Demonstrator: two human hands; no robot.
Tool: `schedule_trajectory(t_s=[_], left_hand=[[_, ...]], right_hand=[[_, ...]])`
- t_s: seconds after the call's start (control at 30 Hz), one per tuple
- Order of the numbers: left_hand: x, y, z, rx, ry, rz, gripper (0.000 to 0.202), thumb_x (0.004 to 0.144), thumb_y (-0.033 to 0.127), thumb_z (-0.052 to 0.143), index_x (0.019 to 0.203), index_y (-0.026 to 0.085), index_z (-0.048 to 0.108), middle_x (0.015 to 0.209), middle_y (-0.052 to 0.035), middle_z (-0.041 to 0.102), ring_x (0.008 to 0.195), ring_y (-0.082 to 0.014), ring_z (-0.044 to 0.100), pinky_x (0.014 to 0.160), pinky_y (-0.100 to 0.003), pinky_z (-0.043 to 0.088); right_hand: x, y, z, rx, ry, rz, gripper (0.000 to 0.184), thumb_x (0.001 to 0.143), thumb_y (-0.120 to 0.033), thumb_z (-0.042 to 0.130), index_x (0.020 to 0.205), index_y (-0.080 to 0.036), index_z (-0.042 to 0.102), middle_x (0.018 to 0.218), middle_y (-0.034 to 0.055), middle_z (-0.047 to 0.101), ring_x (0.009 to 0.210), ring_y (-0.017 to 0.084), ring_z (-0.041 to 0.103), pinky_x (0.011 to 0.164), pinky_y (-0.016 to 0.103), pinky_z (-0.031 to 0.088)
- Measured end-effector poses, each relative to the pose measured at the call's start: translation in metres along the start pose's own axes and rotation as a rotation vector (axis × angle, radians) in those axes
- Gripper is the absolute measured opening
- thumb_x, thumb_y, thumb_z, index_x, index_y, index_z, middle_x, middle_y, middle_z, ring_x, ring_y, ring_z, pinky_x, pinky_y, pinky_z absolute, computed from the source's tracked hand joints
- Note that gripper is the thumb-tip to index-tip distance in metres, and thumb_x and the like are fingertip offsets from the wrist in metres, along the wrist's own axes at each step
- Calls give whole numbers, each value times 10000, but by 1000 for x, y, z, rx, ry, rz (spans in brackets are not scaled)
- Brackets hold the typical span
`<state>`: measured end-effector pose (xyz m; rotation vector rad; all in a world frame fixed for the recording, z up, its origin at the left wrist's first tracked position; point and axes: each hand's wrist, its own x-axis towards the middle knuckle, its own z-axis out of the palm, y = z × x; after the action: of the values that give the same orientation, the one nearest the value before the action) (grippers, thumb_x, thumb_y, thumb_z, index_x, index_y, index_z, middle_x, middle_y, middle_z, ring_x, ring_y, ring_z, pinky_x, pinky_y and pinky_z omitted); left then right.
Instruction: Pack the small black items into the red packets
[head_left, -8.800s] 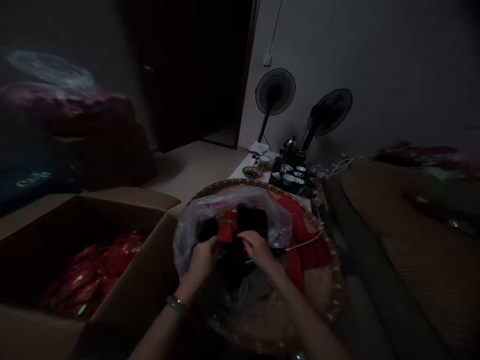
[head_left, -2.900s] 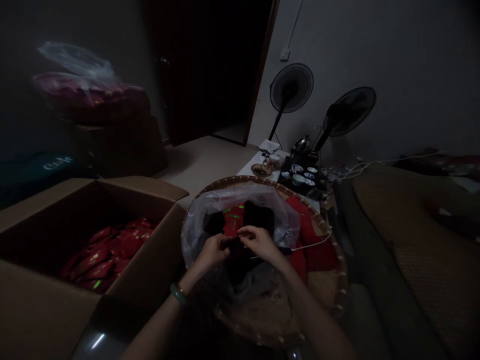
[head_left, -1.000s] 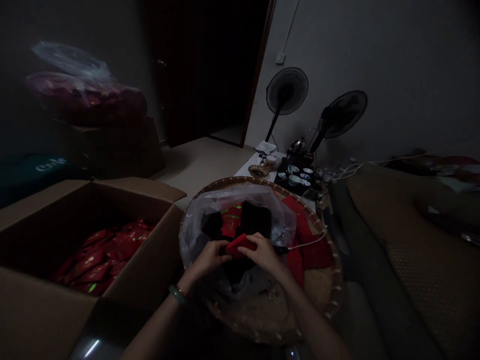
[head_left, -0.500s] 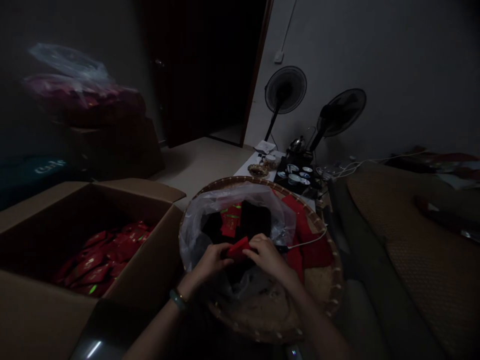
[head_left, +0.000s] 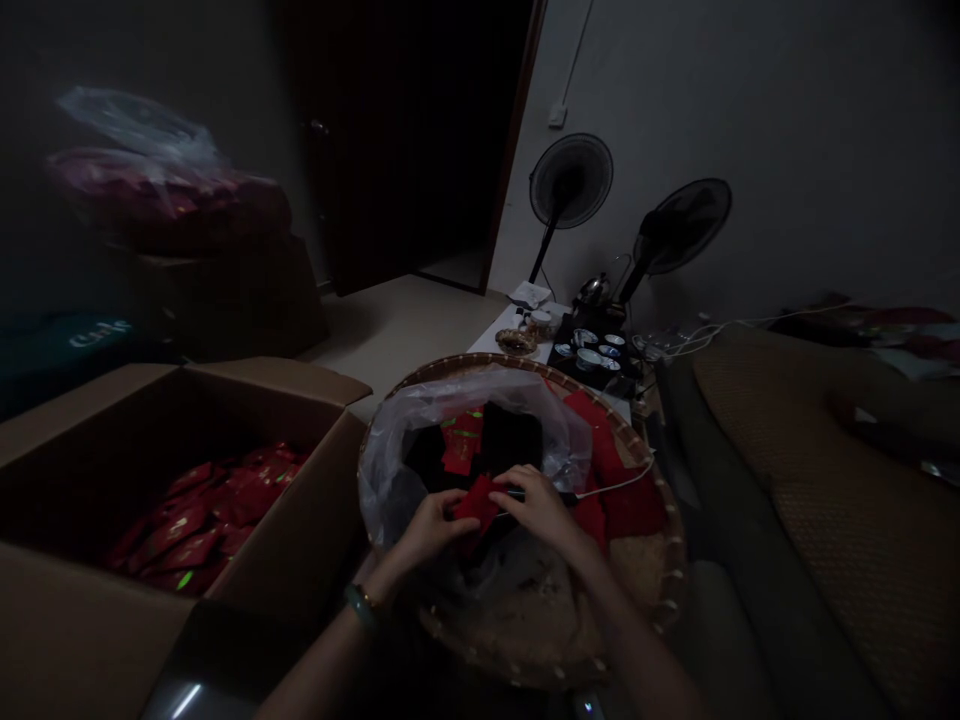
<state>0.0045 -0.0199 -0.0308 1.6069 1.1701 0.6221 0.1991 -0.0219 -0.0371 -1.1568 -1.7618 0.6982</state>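
Note:
A small red packet point(head_left: 477, 503) is held between both my hands above the round woven basket point(head_left: 679, 560). My left hand point(head_left: 431, 528) pinches its left side, thumb lying across the front. At its upper right, my right hand point(head_left: 536, 505) grips the packet's edge with bent fingers. Just behind the right hand shows a dark stick-like tool point(head_left: 564, 496) with a white cable; I cannot tell if the hand touches it. Below the hands, a clear plastic bag point(head_left: 386, 440) lies open in the basket, with black pieces point(head_left: 511, 432) and printed red packets point(head_left: 461, 440) inside.
To the left stands an open cardboard box point(head_left: 352, 470) holding many red packets point(head_left: 202, 520). Red sheets point(head_left: 626, 490) lie at the basket's right. Behind are a tea tray with cups point(head_left: 589, 357) and two fans point(head_left: 571, 180). A woven mat point(head_left: 847, 480) covers the seat at right.
The red packet has tilted and turned its broader face toward me. My left fingers have shifted slightly along it, and more of the dark tool shows behind the right hand.

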Motion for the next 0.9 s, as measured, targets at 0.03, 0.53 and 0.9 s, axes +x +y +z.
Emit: schedule_trajectory(t_s=[0.03, 0.53, 0.9], left_hand=[[-1, 1, 2, -31, -28, -3, 448, 631, 320, 701, 1012, 99, 616, 942, -73, 667, 808, -193, 593, 703, -253, 446], [8, 13, 7, -350, 269, -64, 405, 520, 442, 748, 718, 105, 645, 602, -12, 635, 544, -113, 547, 550, -208, 411], [2, 22, 7, -175, 376, 9, 333, 598, 429, 684, 693, 111, 650, 611, -19, 639, 557, -123, 543, 539, -210, 407]], right_hand=[[0, 1, 0, -9, -8, -8, 69, 762, -207, 596, 786, -178, 654, 799, 39, 624, 786, 168, 567, 712, 279, 426], [-1, 17, 27, 579, 85, 324, 414, 575, -341, 699, 932, -150, 611, 730, 7, 583, 586, 108, 521, 511, 217, 414], [-4, 12, 49, 617, 81, 316, 316, 647, -438, 629, 779, -150, 635, 669, 11, 622, 521, 119, 522, 414, 205, 387]])
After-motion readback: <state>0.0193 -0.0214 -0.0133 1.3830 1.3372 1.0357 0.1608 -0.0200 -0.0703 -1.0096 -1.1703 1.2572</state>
